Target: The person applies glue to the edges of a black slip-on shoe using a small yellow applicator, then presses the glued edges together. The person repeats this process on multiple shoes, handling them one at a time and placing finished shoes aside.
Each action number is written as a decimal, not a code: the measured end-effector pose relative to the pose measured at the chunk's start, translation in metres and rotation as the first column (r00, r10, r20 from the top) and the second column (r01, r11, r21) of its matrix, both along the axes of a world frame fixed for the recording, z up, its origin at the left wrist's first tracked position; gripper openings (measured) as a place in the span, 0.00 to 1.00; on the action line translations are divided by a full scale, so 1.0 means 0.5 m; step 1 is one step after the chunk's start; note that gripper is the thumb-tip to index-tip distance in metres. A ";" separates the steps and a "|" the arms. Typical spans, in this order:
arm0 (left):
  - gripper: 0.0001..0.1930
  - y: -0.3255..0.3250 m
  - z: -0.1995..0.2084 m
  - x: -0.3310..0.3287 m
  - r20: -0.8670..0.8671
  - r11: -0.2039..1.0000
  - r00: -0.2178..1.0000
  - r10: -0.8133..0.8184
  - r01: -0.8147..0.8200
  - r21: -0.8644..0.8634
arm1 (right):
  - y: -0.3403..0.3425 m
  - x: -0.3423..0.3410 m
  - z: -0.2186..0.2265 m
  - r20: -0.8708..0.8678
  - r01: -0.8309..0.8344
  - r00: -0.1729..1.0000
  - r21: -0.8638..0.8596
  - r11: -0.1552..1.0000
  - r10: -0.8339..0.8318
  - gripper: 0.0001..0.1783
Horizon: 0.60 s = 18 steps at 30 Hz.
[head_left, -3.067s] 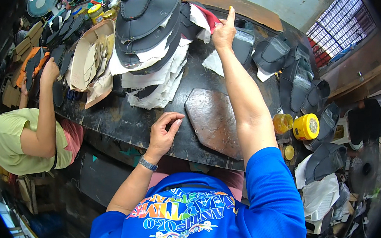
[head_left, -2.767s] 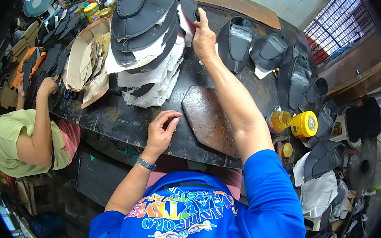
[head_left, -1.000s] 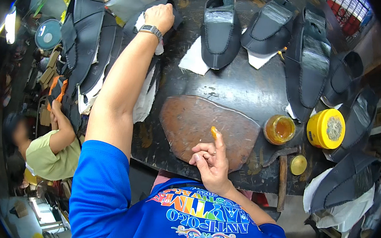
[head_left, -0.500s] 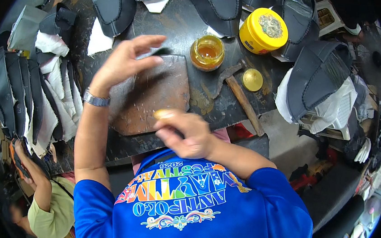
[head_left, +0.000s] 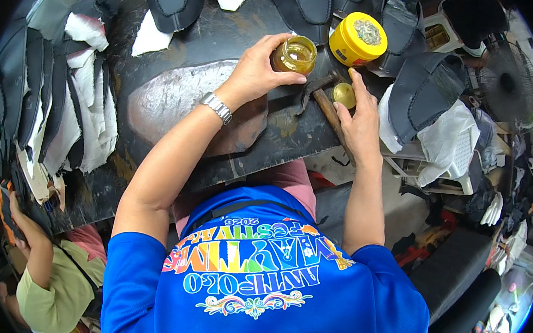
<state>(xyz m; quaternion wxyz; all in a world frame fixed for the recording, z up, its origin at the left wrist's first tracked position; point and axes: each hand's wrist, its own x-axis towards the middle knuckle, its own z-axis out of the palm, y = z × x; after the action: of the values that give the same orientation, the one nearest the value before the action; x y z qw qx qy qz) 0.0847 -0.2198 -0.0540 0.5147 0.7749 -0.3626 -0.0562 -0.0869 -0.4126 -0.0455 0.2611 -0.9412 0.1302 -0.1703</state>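
My left hand [head_left: 264, 66] curves around a small open glass jar [head_left: 294, 56] of amber liquid, thumb on its near side. To the right, the thumb and fingers of my right hand [head_left: 361, 114] close around a round gold jar lid [head_left: 344, 95]. Just left of that lid lies a hammer [head_left: 329, 116] with a wooden handle, its head toward the jar. Under my left forearm is a worn, flat brown slab [head_left: 171, 98] on the dark table.
A yellow tub [head_left: 358, 38] stands behind the lid. Black stitched shoe uppers [head_left: 174, 0] line the table's far side. More uppers with white lining [head_left: 87, 113] are stacked at left. Another person [head_left: 57, 281] sits at lower left; a fan [head_left: 510, 80] stands at far right.
My left hand has moved from over the slab to the jar and taken hold of it. My right hand has gone from near my body out to the lid. The view has shifted slightly.
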 end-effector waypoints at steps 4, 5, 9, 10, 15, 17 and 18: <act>0.42 0.002 0.001 -0.020 0.080 0.997 0.994 0.074 -0.076 0.025 | -0.003 0.006 0.004 0.034 0.001 0.999 0.092 0.996 -0.004 0.42; 0.42 0.001 0.000 -0.022 0.104 0.996 0.991 0.088 -0.091 0.024 | 0.006 0.008 0.006 0.078 0.029 0.996 0.175 0.984 -0.043 0.42; 0.42 -0.002 -0.011 -0.025 0.186 0.993 0.977 0.105 -0.115 0.040 | 0.063 0.029 0.009 0.409 -0.178 0.912 0.476 0.861 -0.038 0.42; 0.42 -0.003 -0.014 -0.024 0.218 0.993 0.971 0.098 -0.111 0.047 | 0.078 0.037 0.010 0.514 -0.277 0.857 0.504 0.818 -0.027 0.42; 0.43 -0.009 -0.035 -0.021 0.269 0.994 0.958 0.099 -0.110 0.023 | 0.111 0.122 0.029 0.553 -0.323 0.814 0.172 0.931 0.180 0.43; 0.43 -0.011 -0.042 -0.019 0.257 0.993 0.961 0.102 -0.114 0.030 | 0.104 0.143 0.049 0.472 -0.310 0.840 0.015 0.951 0.267 0.44; 0.42 -0.011 -0.045 -0.018 0.277 0.994 0.956 0.102 -0.108 0.007 | 0.099 0.146 0.061 0.425 -0.325 0.858 0.014 0.946 0.289 0.45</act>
<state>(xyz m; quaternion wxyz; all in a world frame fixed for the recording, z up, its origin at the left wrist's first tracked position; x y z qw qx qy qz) 0.0759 -0.2256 -0.0763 0.4527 0.7990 -0.3885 0.0756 -0.0137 -0.3632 -0.0148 0.3463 -0.8796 -0.0732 -0.3178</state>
